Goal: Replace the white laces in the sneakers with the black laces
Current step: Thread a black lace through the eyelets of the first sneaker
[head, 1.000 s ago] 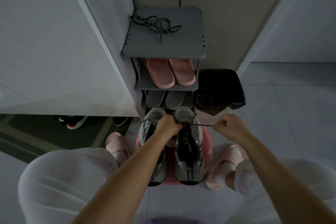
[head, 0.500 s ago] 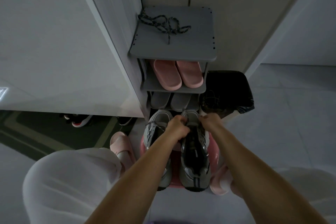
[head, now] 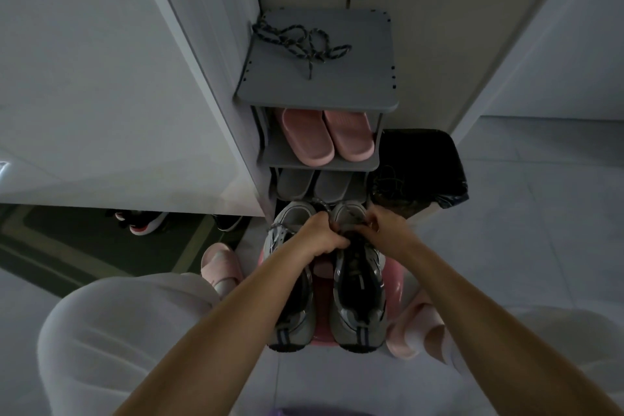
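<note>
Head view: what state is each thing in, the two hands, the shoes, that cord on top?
Left hand: fingers curled, gripping the sneaker under the hands.
Right hand: pinching the threaded lace at that sneaker's toe end.
Sneaker under the hands: upright on pink stool.
Other sneaker: upright beside it.
Spare lace: loose, tangled on rack top.
Pink slippers: paired on rack shelf.
Bin: open, black liner.
</note>
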Demonstrator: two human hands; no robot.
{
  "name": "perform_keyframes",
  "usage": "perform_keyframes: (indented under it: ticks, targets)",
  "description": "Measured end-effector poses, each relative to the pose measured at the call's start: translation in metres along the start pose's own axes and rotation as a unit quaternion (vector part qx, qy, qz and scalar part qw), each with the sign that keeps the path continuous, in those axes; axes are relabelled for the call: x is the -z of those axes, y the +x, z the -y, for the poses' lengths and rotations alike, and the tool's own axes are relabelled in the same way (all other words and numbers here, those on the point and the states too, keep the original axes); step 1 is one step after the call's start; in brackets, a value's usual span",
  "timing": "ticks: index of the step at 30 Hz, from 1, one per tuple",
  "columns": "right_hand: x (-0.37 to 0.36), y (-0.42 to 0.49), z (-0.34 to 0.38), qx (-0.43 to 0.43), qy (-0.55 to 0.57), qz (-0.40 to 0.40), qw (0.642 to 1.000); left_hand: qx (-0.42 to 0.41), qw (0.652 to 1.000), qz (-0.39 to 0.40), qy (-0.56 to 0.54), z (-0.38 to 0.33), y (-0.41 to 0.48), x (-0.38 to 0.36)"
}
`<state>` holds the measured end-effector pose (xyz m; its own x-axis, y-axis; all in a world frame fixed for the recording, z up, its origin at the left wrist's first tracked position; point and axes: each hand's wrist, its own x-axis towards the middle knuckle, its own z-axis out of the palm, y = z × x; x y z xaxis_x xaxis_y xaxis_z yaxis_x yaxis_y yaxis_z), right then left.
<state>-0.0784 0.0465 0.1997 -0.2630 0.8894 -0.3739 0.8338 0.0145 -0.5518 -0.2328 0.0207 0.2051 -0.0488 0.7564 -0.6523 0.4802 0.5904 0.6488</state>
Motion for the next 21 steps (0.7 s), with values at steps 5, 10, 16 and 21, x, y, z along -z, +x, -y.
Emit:
perform_keyframes:
  ticks: [5, 10, 16, 21]
  targets:
    - [-0.002, -0.013, 0.000, 0.000, 0.017, -0.003, 1.000, -0.008, 1.000, -0.010, 0.004, 0.003, 0.000, -0.003]
    - [0.003, -0.022, 0.004, -0.003, 0.022, 0.011, 1.000, 0.004, 0.999, -0.018, 0.035, -0.001, -0.003, -0.005]
    - [0.009, -0.027, 0.016, 0.024, -0.045, 0.031, 0.998, 0.006, 0.998, -0.041, 0.038, -0.003, -0.005, -0.006]
    - [0.018, -0.036, 0.000, 0.002, -0.052, -0.011, 0.999, 0.014, 0.998, -0.049, 0.036, -0.004, -0.007, -0.005]
